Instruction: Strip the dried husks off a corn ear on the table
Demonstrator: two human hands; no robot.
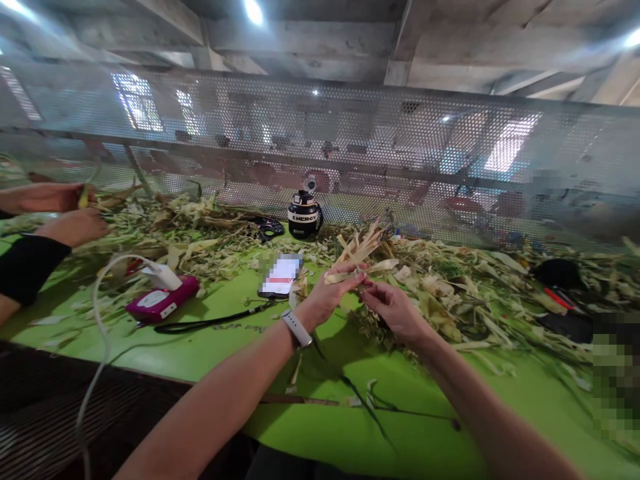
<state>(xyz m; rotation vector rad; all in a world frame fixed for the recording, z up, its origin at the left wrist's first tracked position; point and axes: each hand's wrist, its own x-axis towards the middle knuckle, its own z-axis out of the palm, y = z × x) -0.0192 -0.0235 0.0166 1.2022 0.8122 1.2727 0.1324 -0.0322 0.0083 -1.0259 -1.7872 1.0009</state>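
Over the green table (215, 357), my left hand (327, 293) wears a pale wristband (297, 329) and is closed around a bundle of dry corn husks (364, 241). The bundle's pale strips fan up and away from me. Close by, my right hand (393, 308) pinches at the bundle's near end, its thumb and forefinger almost touching the left fingers. What exactly lies between those right fingertips is too small to make out. Left of my hands lies a phone (281, 275) with a black strap (210, 321).
Loose husks and leaves (450, 287) cover much of the table's far side. A black bottle (303, 217) stands near the perforated metal screen (280, 133). On the left are a purple power strip (163, 300), a white cable (96, 320) and another person's hands (70, 210).
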